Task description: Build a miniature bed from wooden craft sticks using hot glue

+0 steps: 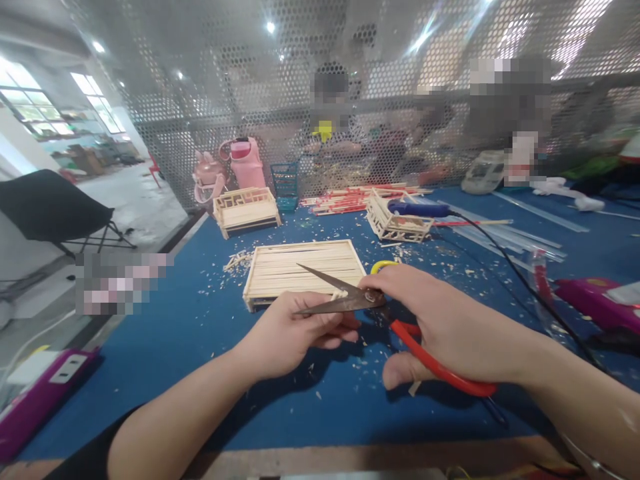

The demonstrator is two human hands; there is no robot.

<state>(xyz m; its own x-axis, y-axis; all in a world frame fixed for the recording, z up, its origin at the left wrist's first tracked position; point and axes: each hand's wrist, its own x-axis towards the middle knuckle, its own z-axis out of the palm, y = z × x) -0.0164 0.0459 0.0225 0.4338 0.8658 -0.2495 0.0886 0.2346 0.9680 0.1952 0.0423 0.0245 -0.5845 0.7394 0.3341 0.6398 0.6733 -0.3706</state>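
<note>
My right hand [445, 320] grips red-handled scissors [350, 297] with the blades parted, pointing left. My left hand [295, 333] is closed in a pinch on a small pale wooden stick piece [340, 293] held between the blades. Just behind both hands lies a flat panel of wooden sticks [300, 267] on the blue table [190, 320]. Wood chips are scattered around it.
A small stick-built bench [246, 210] and a tilted stick frame [395, 223] stand farther back. A blue glue gun [420, 209] with a black cord, red sticks [350, 199], clear glue rods, a pink bottle [247, 163], purple boxes at both sides. People sit behind a mesh screen.
</note>
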